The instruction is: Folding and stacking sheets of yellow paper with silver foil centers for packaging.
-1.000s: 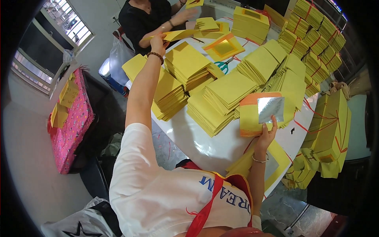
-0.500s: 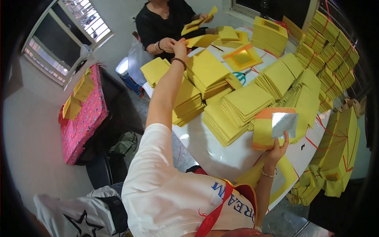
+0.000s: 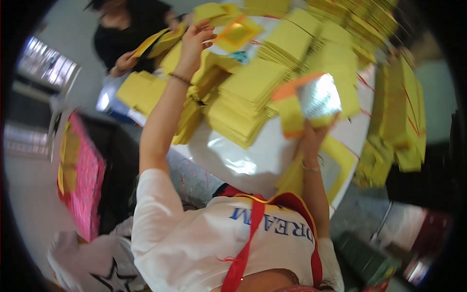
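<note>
My right hand point(image 3: 314, 135) grips the lower edge of a yellow joss paper sheet point(image 3: 290, 113) with orange bands and a shiny silver foil square point(image 3: 321, 95). It is held up over the near right part of the table, blurred by motion. My left hand point(image 3: 196, 40) is raised at the far left above the yellow paper stacks, open, with its fingers apart and nothing visible in them. Folded yellow paper piles point(image 3: 253, 82) stand in front of and between my hands. A yellow sheet with an orange frame point(image 3: 238, 33) lies just right of my left hand.
Across the table, a person in black point(image 3: 109, 39) holds folded yellow papers point(image 3: 150, 45). Teal-handled scissors point(image 3: 238, 56) lie among the stacks on the white table point(image 3: 214, 155). Tied yellow bundles point(image 3: 389, 104) stand at the right. A pink cloth-covered surface point(image 3: 85, 180) is at the left.
My left hand has let go of the yellow paper it held out, which the other person now seems to hold. My right hand still holds its foil sheet, now tilted. The view has shifted.
</note>
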### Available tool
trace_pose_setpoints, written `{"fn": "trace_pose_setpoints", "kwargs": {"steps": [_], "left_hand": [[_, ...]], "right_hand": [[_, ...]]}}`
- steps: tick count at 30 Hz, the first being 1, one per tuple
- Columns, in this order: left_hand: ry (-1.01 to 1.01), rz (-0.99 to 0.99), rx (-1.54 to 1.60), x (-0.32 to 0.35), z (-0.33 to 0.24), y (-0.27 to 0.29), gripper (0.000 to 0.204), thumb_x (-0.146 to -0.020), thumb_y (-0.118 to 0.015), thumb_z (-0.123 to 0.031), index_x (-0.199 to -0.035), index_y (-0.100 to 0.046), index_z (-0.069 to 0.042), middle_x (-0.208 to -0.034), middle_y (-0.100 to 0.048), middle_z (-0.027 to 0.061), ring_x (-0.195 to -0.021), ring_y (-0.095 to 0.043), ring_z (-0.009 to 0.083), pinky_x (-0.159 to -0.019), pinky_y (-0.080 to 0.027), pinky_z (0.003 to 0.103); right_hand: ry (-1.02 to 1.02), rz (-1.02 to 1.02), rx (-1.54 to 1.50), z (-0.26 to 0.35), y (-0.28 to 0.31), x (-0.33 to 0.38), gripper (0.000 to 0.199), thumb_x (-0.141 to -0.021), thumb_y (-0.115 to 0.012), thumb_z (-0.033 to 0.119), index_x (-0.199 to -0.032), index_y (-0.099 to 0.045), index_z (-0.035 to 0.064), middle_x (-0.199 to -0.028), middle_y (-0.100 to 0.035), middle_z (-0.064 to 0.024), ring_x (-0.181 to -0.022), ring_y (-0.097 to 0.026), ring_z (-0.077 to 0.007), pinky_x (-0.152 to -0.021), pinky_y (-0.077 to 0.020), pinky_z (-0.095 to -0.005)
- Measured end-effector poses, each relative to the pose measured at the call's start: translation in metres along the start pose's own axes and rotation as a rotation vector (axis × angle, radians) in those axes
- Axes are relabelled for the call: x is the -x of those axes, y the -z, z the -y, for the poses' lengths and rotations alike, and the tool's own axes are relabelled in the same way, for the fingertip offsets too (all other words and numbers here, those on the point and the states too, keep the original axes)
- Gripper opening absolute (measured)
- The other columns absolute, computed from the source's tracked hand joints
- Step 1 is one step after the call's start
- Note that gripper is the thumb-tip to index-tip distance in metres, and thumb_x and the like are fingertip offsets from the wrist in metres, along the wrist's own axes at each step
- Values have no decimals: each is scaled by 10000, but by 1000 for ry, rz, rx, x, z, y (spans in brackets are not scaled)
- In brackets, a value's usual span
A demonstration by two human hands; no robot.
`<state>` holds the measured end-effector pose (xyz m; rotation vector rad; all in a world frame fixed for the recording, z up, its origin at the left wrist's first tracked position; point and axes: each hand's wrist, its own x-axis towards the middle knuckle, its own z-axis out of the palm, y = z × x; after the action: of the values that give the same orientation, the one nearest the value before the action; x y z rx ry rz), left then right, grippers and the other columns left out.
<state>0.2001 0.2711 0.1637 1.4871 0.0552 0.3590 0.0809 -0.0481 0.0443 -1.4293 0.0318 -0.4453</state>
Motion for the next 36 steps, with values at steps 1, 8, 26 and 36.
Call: {"fn": "trace_pose_setpoints", "kwargs": {"steps": [1,8,26,36], "left_hand": [[13,168,0,15,-3,-21,354,-826,-550,-90,-1174,-497,-53,-1039,-575,43,-912,-561,140,-765,-424,253],[41,573,-297,89,30,-120,424,-828,-594,-140,-1231,-480,-76,-1105,-505,33,-1032,-464,133,-867,-412,280],[241,762,-52,87,32,-171,677,-816,-647,-128,-1353,-260,14,-991,-579,94,-872,-566,132,-752,-472,263],[398,796,281,103,10,-159,619,-783,-647,-9,-1318,-338,-37,-1137,-568,122,-995,-578,168,-820,-494,292]], "right_hand": [[62,-8,14,-11,3,-2,889,-740,-577,-55,-1421,-14,44,-1411,-160,-140,-1274,-252,-243,-1049,-238,-350],[0,96,-180,9,5,7,948,-746,-566,-101,-1421,60,128,-1355,-248,-114,-1208,-334,-212,-985,-333,-337],[102,32,-415,15,12,1,873,-729,-526,-84,-1407,-5,92,-1366,-251,-120,-1228,-336,-224,-1005,-343,-355],[140,16,-348,16,9,-1,808,-783,-502,-24,-1405,2,89,-1369,-267,-143,-1197,-374,-216,-997,-353,-351]]}}
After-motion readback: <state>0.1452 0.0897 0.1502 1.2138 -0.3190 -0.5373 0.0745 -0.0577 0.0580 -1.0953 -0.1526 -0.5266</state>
